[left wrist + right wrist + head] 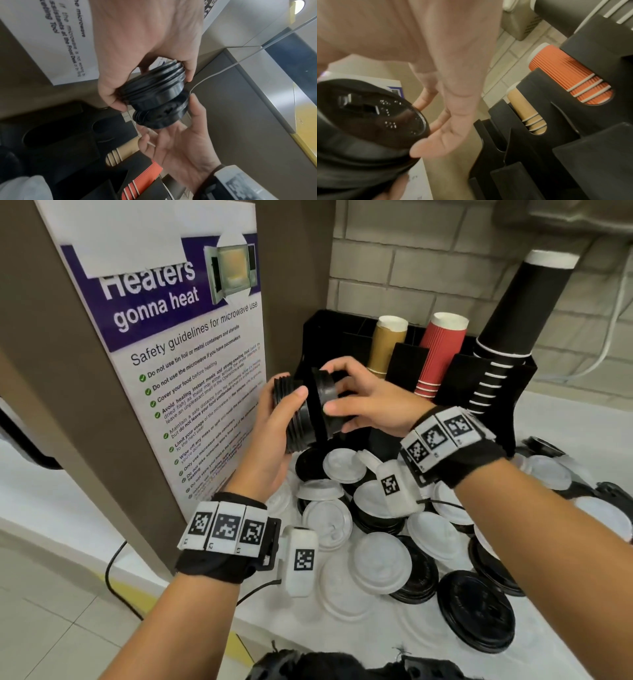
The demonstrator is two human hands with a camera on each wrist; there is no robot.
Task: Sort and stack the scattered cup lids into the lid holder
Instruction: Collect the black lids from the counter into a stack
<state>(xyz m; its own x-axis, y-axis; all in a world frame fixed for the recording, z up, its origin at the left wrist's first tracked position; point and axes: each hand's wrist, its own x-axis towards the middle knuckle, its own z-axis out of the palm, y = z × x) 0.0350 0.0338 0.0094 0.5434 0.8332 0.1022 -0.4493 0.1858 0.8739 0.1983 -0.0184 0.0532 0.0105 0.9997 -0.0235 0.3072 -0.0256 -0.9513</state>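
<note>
From the head camera, the left hand [274,436] grips a nested stack of black lids [291,414], thumb curled over the near side, held in the air above the counter. The right hand [370,402] holds a second, shorter stack of black lids [325,405] just beside the first, thumb and fingers pinching its rim; the two stacks touch or nearly touch. Below them, loose white lids [380,566] and loose black lids [479,614] lie scattered and overlapping on the white counter [582,419]. Behind the hands stands the black lid holder [342,330], with tan cups [387,344], red ribbed cups [438,354] and black cups [520,313] in its slots. A microwave safety poster [171,344] hangs at left. In the left wrist view, the left hand [145,40] wraps its fingers [111,94] round the larger stack [154,86], while the right hand [181,152] cups the smaller stack [163,115] from beneath, its fingers loosely curved. In the right wrist view, a black lid's top [373,112] fills the lower left, with the right hand's fingers [440,138] curved against its rim; the holder [573,135] sits at right.
</note>
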